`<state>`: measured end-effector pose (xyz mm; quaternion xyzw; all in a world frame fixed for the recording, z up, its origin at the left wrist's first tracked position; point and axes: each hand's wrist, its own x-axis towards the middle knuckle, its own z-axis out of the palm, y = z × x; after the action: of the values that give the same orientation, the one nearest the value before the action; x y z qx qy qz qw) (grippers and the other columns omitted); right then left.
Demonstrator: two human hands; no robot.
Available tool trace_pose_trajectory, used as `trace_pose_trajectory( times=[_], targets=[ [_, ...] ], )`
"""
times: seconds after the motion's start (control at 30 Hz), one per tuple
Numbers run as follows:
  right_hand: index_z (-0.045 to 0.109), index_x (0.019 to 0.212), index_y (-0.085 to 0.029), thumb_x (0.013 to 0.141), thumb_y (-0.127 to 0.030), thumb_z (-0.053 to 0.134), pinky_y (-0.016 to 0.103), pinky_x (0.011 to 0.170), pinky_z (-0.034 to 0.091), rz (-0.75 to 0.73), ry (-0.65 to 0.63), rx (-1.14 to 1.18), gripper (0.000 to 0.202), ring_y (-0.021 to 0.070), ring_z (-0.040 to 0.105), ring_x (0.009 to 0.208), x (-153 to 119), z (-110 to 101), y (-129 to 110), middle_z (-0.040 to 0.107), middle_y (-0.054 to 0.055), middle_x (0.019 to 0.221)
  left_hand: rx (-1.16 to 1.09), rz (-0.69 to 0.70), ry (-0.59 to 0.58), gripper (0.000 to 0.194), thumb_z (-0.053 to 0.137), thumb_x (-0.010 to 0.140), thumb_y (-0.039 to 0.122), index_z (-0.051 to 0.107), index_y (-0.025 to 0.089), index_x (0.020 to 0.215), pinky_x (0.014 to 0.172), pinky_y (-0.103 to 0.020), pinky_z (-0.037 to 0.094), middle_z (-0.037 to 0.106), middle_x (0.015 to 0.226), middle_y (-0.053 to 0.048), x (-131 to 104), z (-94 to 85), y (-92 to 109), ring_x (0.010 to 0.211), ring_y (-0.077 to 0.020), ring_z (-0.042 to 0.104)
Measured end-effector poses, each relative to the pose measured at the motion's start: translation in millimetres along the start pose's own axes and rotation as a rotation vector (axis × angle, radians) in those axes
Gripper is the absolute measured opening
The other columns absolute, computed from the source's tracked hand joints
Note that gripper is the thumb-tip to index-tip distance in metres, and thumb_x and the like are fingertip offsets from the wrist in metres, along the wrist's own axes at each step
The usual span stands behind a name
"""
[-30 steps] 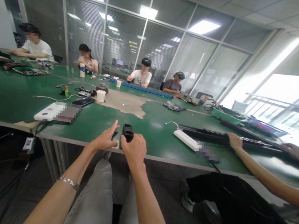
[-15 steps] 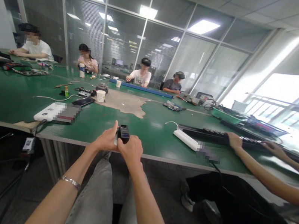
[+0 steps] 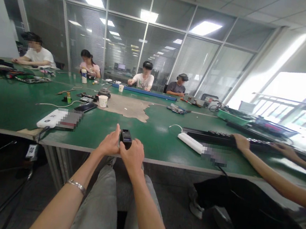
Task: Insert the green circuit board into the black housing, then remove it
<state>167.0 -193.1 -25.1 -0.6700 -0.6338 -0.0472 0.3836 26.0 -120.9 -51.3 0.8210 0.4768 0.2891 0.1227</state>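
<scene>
A small black box-shaped device with a little screen (image 3: 126, 138) is held above the table's front edge. My right hand (image 3: 134, 156) grips it from the right and below, its thumb lying across the near end. My left hand (image 3: 109, 143) meets the device from the left, its thumb stretched up and away from it. The other left fingers are mostly hidden behind and under the device, seemingly supporting it.
On the green table (image 3: 104, 130) lie a white power bank (image 3: 52, 118), a phone (image 3: 86, 106), a paper cup (image 3: 102, 101) and a white bar-shaped object (image 3: 190, 143). A co-worker's hands (image 3: 240, 143) touch a long black rail (image 3: 204, 136) at right. Several people sit across.
The camera view has shifted slightly. Both hands stay around the device in nearly the same pose. The co-worker's hands at right remain on the rail.
</scene>
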Motion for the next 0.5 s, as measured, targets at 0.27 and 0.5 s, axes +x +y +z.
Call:
trace_pose_trajectory(
  times=[0.27, 0.5],
  targets=[
    [0.064, 0.098, -0.014, 0.082, -0.047, 0.059, 0.035, 0.093, 0.041, -0.021, 0.125, 0.104, 0.037, 0.0272, 0.055, 0.11, 11, -16, -9, 0.061, 0.016, 0.118, -0.036, 0.014, -0.015, 0.128, 0.069, 0.07, 0.044, -0.03, 0.014, 0.145, 0.104, -0.049, 0.037, 0.036, 0.15, -0.019, 2, 1.9, -6, 0.134, -0.0341, 0.04],
    [0.064, 0.098, -0.015, 0.083, -0.049, 0.057, 0.035, 0.091, 0.043, -0.023, 0.189, 0.181, 0.037, 0.0247, 0.057, 0.104, 24, -34, 30, 0.063, 0.015, 0.111, -0.085, -0.009, -0.016, 0.14, 0.076, 0.062, 0.061, -0.022, 0.012, 0.148, 0.107, -0.049, 0.033, 0.04, 0.148, -0.02, 1, 0.3, -3, 0.135, -0.0356, 0.039]
  ],
)
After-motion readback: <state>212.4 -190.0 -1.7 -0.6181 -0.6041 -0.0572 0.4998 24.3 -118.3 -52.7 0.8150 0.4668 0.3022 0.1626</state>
